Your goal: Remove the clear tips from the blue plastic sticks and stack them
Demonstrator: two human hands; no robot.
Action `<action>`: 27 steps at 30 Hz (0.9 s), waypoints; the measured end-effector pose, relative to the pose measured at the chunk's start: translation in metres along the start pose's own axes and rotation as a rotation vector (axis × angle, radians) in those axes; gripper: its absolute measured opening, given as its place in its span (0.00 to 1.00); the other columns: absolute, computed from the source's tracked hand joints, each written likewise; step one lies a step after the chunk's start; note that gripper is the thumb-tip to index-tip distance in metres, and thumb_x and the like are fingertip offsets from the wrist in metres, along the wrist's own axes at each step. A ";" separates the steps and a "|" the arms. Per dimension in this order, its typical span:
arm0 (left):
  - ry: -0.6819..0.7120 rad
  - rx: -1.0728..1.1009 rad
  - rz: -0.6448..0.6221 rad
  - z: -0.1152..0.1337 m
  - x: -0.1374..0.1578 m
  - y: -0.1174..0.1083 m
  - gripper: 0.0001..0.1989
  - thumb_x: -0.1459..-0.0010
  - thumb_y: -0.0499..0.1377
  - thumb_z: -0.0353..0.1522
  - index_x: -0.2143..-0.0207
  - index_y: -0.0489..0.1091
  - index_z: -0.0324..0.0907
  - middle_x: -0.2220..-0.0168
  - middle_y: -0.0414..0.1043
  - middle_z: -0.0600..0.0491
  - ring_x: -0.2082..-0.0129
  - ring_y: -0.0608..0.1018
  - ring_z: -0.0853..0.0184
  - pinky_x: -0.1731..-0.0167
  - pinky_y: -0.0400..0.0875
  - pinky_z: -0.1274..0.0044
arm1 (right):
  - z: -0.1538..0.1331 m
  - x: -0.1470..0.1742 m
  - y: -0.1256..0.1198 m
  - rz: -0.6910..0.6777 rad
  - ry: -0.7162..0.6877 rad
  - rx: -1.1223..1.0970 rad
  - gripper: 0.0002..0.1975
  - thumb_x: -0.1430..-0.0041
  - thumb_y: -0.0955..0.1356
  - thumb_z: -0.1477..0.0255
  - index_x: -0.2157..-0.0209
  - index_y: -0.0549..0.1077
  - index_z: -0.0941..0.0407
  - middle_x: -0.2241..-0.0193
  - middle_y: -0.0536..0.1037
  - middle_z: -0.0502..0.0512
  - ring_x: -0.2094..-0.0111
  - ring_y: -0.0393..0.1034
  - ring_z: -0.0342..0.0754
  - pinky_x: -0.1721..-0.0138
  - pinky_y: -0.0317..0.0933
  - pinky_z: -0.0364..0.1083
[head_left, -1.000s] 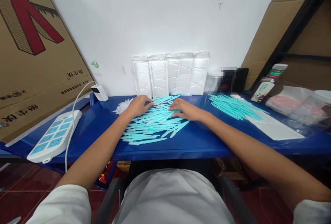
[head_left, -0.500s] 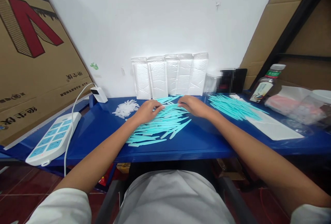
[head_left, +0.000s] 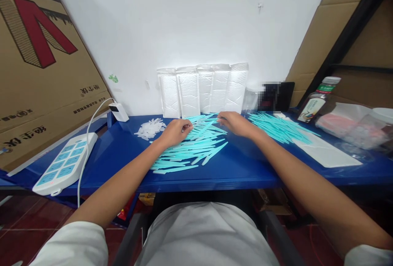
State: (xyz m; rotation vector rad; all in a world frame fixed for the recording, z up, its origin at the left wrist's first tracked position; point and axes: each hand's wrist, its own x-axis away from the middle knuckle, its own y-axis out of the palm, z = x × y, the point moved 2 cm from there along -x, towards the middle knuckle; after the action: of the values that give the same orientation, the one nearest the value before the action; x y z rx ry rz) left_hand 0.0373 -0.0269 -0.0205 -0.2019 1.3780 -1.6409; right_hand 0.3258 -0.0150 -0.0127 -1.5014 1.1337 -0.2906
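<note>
A heap of slim turquoise eyebrow razors (head_left: 184,151) lies in the middle of the blue table. My left hand (head_left: 175,132) is over the heap's left side, thumb and fingertips pinched; whatever is between them is too small to make out. At the heap's far right, my right hand (head_left: 232,122) has its fingers closed on the end of a turquoise razor that points left and down. Small clear-white plastic caps (head_left: 150,128) lie in a pile to the left of my left hand. Right of my right hand is a second pile of turquoise razors (head_left: 273,126), partly on a white sheet.
White padded envelopes (head_left: 202,89) lean against the wall behind the heap. A power strip (head_left: 66,161) with a white cable lies left, near a small white device (head_left: 118,112). On the right are a bottle (head_left: 317,100), a dark screen (head_left: 284,97) and clear plastic containers (head_left: 373,126).
My right hand has moved slightly right and away, widening the gap between my hands. My left hand stays nearly in place, shifting slightly left.
</note>
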 end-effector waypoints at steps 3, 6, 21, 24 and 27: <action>0.009 0.024 -0.019 0.005 0.001 -0.001 0.21 0.29 0.55 0.48 0.59 0.80 0.42 0.62 0.82 0.46 0.62 0.81 0.59 0.62 0.73 0.69 | 0.000 0.001 -0.004 0.053 -0.013 -0.060 0.13 0.27 0.62 0.66 0.63 0.74 0.56 0.65 0.82 0.59 0.64 0.74 0.52 0.61 0.61 0.47; 0.029 0.031 -0.060 0.008 0.002 0.003 0.24 0.33 0.60 0.53 0.56 0.81 0.43 0.58 0.82 0.45 0.58 0.80 0.56 0.59 0.74 0.68 | -0.005 0.001 -0.005 0.083 -0.016 -0.125 0.13 0.26 0.62 0.65 0.63 0.73 0.55 0.65 0.82 0.57 0.64 0.75 0.52 0.60 0.62 0.47; -0.032 0.067 -0.002 0.001 0.000 0.008 0.16 0.27 0.53 0.43 0.58 0.73 0.43 0.69 0.78 0.52 0.70 0.78 0.62 0.68 0.67 0.72 | 0.013 0.000 -0.009 0.295 0.153 -0.085 0.13 0.28 0.63 0.64 0.65 0.73 0.55 0.70 0.82 0.56 0.69 0.73 0.50 0.63 0.60 0.47; -0.035 0.054 0.014 0.000 -0.001 0.007 0.15 0.28 0.55 0.43 0.54 0.74 0.43 0.68 0.79 0.52 0.69 0.78 0.62 0.68 0.67 0.73 | 0.018 0.001 -0.014 0.369 0.232 -0.079 0.12 0.29 0.63 0.65 0.65 0.73 0.55 0.72 0.80 0.56 0.70 0.72 0.51 0.63 0.61 0.48; -0.033 0.070 0.005 0.000 -0.001 0.007 0.14 0.29 0.55 0.41 0.53 0.76 0.43 0.63 0.81 0.49 0.65 0.81 0.60 0.66 0.69 0.72 | 0.016 0.001 -0.015 0.355 0.219 -0.108 0.12 0.29 0.63 0.64 0.65 0.73 0.54 0.72 0.80 0.55 0.70 0.73 0.51 0.62 0.61 0.48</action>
State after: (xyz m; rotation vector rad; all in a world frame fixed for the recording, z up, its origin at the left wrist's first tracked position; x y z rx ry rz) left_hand 0.0420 -0.0260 -0.0260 -0.1834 1.2927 -1.6718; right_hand 0.3447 -0.0079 -0.0051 -1.3526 1.5869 -0.1521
